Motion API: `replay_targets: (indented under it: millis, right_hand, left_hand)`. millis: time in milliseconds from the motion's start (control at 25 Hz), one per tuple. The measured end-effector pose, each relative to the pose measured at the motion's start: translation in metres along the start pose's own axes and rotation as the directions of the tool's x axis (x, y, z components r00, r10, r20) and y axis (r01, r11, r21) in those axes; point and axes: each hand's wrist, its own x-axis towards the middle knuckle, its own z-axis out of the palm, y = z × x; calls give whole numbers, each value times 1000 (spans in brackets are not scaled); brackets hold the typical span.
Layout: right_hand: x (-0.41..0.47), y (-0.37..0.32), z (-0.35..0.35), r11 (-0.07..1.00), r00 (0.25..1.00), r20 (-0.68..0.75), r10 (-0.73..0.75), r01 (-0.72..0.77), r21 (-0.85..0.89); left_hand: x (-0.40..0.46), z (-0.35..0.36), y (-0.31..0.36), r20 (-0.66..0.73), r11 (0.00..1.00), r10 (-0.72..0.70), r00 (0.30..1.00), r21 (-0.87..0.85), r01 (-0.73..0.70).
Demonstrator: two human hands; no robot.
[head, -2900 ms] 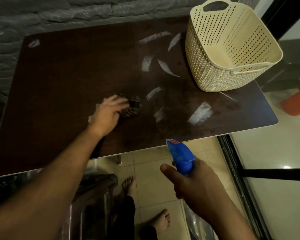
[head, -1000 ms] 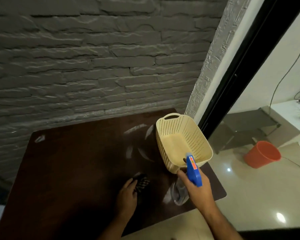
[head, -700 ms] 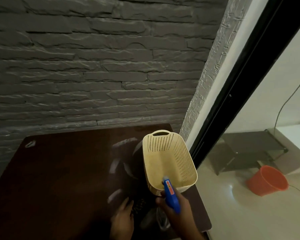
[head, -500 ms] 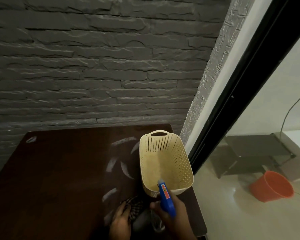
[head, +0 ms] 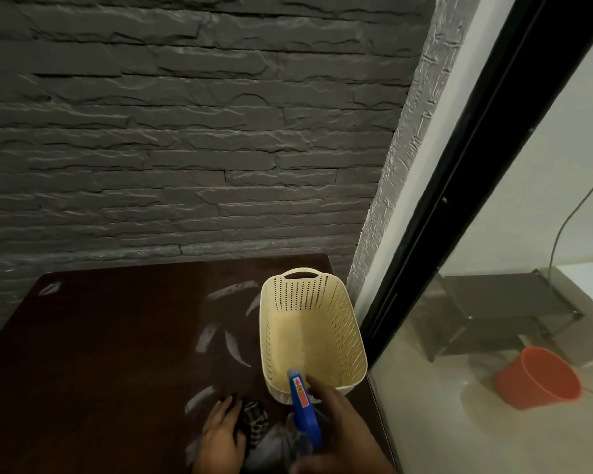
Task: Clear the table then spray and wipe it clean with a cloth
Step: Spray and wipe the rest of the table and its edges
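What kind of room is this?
Probably a room in a home, in a corner. A dark wooden table stands against a grey stone-look wall, a cream plastic basket sits on it, and an orange bucket lies on the shiny floor beyond a black-framed glass panel.

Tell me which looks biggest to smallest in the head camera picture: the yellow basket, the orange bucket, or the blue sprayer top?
1. Yellow basket, clearly largest.
2. Orange bucket; it stands farther off on the floor, so its true size is unsure.
3. Blue sprayer top, held in the right hand, smallest though nearest.
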Motion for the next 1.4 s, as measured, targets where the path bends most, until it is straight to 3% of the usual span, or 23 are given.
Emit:
replay_targets:
  millis: [160, 320, 440, 560, 760, 1080, 1200, 1400]
  right_hand:
    - [-9, -1, -37, 991, 999, -33, -1, -4, -136]
    - [15, 18, -57, 949, 961, -275, 24, -109, -297]
    - [47, 34, -70, 891, 872, -488, 38, -251, -379]
    - [67, 49, -81, 855, 816, -568, 111, -369, -363]
    - [79, 60, -79, 878, 824, -428, 372, -461, -126]
    - [94, 47, -70, 924, 853, -392, 346, -383, -18]
    - [106, 21, -67, 939, 871, -375, 318, -343, 0]
    - [151, -56, -69, 960, 940, -222, 258, -274, -47]
  left_hand:
    - [22, -32, 43, -68, 989, -49, 997, -142, 39]
    - [52, -54, 84, -99, 964, -93, 991, -256, 65]
    - [73, -56, 101, 39, 933, -139, 990, -329, 144]
    - [82, -55, 109, 156, 937, -144, 977, -295, 185]
    - [78, -51, 113, 159, 942, -131, 978, -286, 173]
    - [73, -68, 112, 109, 951, -122, 987, -271, 147]
    - [79, -94, 100, 77, 942, -111, 991, -309, 129]
    - [99, -159, 68, -29, 933, -130, 991, -341, 112]
